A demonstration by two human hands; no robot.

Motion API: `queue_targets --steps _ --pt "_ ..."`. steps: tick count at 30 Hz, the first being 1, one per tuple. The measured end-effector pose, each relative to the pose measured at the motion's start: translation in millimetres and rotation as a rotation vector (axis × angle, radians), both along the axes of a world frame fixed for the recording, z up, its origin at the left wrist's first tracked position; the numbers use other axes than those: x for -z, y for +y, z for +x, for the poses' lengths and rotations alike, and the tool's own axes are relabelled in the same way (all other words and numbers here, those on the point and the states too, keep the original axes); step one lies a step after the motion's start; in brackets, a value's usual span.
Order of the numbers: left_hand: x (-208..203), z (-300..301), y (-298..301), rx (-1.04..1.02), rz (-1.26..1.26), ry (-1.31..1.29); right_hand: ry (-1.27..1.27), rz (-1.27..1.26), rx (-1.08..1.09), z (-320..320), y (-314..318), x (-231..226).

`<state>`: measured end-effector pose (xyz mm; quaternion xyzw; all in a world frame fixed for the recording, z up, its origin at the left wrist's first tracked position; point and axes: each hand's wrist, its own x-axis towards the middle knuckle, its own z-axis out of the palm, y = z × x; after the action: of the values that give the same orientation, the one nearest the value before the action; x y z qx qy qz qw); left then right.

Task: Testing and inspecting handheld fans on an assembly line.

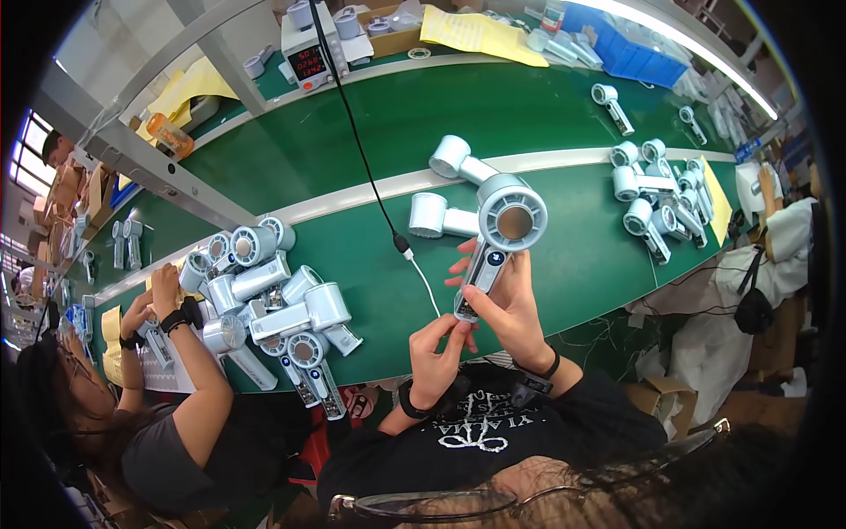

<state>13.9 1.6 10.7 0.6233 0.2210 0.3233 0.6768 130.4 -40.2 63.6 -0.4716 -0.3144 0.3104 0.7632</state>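
"Where is the fan point(500, 240) that you work on?"

"In the centre of the frame. My right hand point(515, 319) grasps its handle point(481, 270), and my left hand point(432, 360) pinches the bottom end. 2 other fans point(429, 215) lie just behind."

"Which step is this?"

"Probably I connect the white cable point(426, 279); whether it is plugged in, I cannot tell. The next move would need a steady handle and careful left fingers."

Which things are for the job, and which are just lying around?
In use, it seems:
Round-headed pale blue plastic fan, in the right hand; left hand at its handle's end
Thin white cable leading there
Thin black cable joined to it

Probably lying about:
Yellow paper
Orange plastic bottle
Blue plastic bin
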Motion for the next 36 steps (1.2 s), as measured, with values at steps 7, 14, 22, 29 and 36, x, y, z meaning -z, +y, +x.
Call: queue_targets --steps 7,14,22,29,36 --pt "-11.3 7.3 -0.5 -0.063 0.167 0.004 0.248 -0.042 -0.047 10.6 -0.7 -4.3" --pt "-9.0 -2.6 3.4 -0.060 0.142 0.130 -0.009 0.185 0.397 117.0 50.7 6.3" --pt "-19.3 5.0 8.0 -0.047 0.332 0.058 -1.353 -0.748 0.486 341.0 129.6 113.7" --pt "-16.2 -1.0 12.1 -0.152 0.301 0.107 -1.510 -0.545 0.210 236.0 106.3 65.2" --pt "-20.0 2.2 5.1 -0.119 0.274 0.110 -1.111 -0.604 -0.031 200.7 82.4 56.3"
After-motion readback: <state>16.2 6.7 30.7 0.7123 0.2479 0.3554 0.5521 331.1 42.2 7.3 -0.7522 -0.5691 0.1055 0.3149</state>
